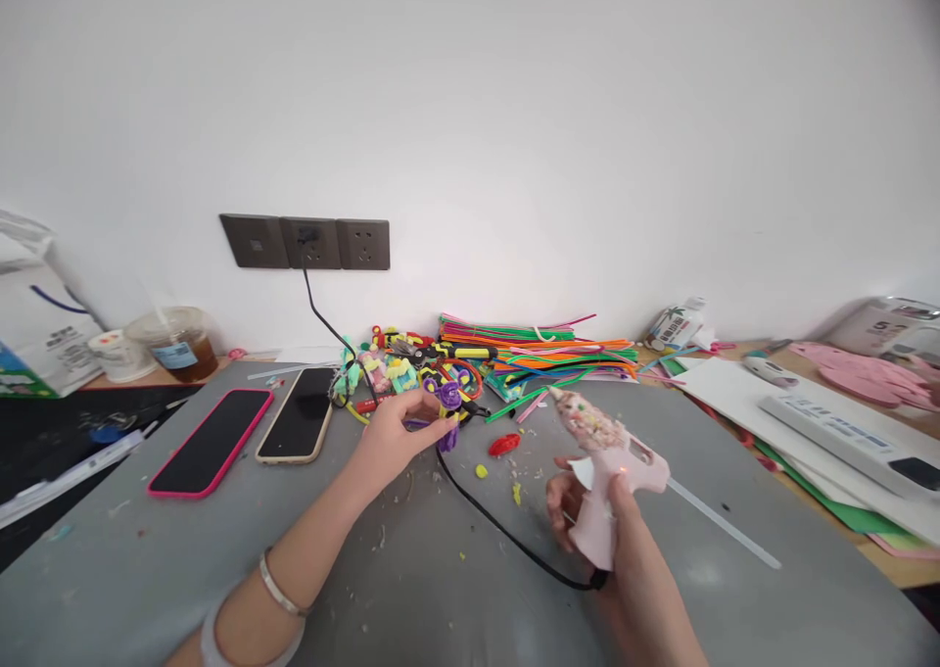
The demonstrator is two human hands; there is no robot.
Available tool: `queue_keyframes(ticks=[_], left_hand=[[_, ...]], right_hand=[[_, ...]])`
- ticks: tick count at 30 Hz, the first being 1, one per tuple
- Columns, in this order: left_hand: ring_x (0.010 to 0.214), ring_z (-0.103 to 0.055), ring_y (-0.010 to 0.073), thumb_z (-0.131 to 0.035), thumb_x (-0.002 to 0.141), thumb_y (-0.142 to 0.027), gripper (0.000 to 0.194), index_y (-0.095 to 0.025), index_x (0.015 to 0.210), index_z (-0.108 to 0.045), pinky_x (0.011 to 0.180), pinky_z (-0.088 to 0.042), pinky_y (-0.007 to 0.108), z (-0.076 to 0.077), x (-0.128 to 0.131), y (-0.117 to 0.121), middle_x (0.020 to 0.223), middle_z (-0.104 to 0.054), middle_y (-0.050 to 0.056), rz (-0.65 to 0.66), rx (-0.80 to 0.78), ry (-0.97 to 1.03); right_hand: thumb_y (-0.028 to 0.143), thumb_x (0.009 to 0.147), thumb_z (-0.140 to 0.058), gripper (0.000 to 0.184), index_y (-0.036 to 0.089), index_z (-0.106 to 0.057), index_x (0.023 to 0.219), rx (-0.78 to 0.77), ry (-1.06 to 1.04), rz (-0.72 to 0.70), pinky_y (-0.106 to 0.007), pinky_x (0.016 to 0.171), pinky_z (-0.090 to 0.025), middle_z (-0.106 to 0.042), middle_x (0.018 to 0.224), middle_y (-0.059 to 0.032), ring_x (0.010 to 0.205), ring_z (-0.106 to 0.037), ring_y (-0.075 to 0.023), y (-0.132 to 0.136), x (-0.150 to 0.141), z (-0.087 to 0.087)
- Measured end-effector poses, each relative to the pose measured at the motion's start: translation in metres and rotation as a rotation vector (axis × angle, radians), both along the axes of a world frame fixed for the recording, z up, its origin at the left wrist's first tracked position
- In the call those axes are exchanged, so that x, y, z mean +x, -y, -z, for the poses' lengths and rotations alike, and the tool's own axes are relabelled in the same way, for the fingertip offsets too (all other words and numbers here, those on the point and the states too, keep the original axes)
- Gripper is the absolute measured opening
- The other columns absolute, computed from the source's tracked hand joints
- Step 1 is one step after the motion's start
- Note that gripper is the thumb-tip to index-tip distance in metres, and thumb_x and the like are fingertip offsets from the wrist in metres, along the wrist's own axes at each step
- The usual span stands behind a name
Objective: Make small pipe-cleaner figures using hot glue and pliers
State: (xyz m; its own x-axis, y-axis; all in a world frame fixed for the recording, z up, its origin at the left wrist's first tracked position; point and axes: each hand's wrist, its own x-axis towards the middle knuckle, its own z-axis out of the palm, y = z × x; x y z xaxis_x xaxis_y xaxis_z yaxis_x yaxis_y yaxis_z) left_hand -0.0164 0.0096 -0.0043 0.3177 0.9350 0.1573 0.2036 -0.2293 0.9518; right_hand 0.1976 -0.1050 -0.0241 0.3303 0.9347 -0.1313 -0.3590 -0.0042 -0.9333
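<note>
Between the thumb and fingers of my left hand [402, 434] is a small purple pipe-cleaner figure [445, 398] with rounded loops at its top. My right hand [624, 549] is wrapped round the handle of a pale pink hot glue gun [603, 510]. Its speckled nozzle end points up and left, towards the figure but apart from it. A clear glue stick [724, 522] juts from the gun's back, and a black cord [499, 527] runs from the handle's base. Near the figure lie a red piece [504, 445] and a small yellow disc [481, 471].
Bundled pipe cleaners [543, 349] and yellow-black pliers [455, 352] lie by the wall. Two phones, one pink-cased [212, 442] and one beige-edged [298, 417], rest at left near a drink cup [176, 344]. Papers [734, 403] and a white power strip [844, 442] lie at right.
</note>
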Motion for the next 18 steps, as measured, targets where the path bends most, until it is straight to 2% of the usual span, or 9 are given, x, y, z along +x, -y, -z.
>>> queue_keyframes(ticks=[3,6,9,12,14,18], left_hand=[[0.079,-0.065,0.0188,-0.072,0.077,-0.042,0.026,-0.018,0.08,-0.062,0.075,-0.048,0.028,-0.002,0.001,0.001,0.079,-0.068,0.002,0.01,-0.046,0.023],[0.071,-0.061,0.0165,-0.073,0.076,-0.043,0.028,-0.018,0.078,-0.06,0.069,-0.046,0.027,-0.003,0.002,0.001,0.073,-0.064,-0.001,0.013,-0.088,0.066],[0.067,-0.057,0.0142,-0.073,0.076,-0.042,0.027,-0.018,0.076,-0.059,0.066,-0.043,0.025,-0.002,0.003,0.0,0.07,-0.061,-0.002,0.01,-0.113,0.103],[0.066,-0.053,0.0126,-0.074,0.075,-0.041,0.027,-0.018,0.077,-0.059,0.064,-0.04,0.024,0.0,0.003,0.0,0.068,-0.059,-0.004,0.004,-0.138,0.11],[0.066,-0.052,0.0122,-0.075,0.075,-0.041,0.027,-0.018,0.077,-0.06,0.064,-0.039,0.023,-0.001,0.003,0.0,0.068,-0.058,-0.004,-0.001,-0.149,0.113],[0.066,-0.051,0.0123,-0.075,0.075,-0.042,0.028,-0.018,0.074,-0.06,0.064,-0.038,0.023,-0.003,0.003,0.002,0.068,-0.057,-0.003,0.002,-0.158,0.123]], right_hand=[[0.071,0.075,-0.067,0.053,0.02,-0.059,0.091,-0.071,-0.123,0.018,-0.019,0.037,-0.028,-0.05,0.055,0.0052,0.041,-0.036,-0.008,-0.007,0.021,-0.001],[0.058,0.07,-0.079,0.047,0.02,-0.053,0.075,-0.073,-0.251,-0.048,-0.016,0.036,-0.029,-0.039,0.053,0.0088,0.04,-0.03,-0.0048,-0.016,0.041,-0.002],[0.042,0.063,-0.089,0.046,0.019,-0.049,0.068,-0.094,-0.28,-0.066,-0.014,0.038,-0.034,-0.045,0.06,0.007,0.045,-0.032,-0.0031,-0.026,0.053,-0.002],[0.035,0.057,-0.093,0.043,0.017,-0.059,0.078,-0.152,-0.187,-0.044,-0.014,0.042,-0.041,-0.058,0.073,0.002,0.052,-0.043,-0.0048,-0.027,0.058,-0.001],[0.041,0.059,-0.091,0.045,0.016,-0.064,0.083,-0.196,-0.069,-0.071,-0.017,0.046,-0.046,-0.064,0.079,-0.0022,0.058,-0.051,-0.0082,-0.021,0.06,0.001],[0.058,0.067,-0.078,0.052,0.018,-0.066,0.097,-0.318,0.286,-0.107,-0.027,0.065,-0.058,-0.068,0.079,-0.0047,0.069,-0.065,-0.0185,0.0,0.074,0.004]])
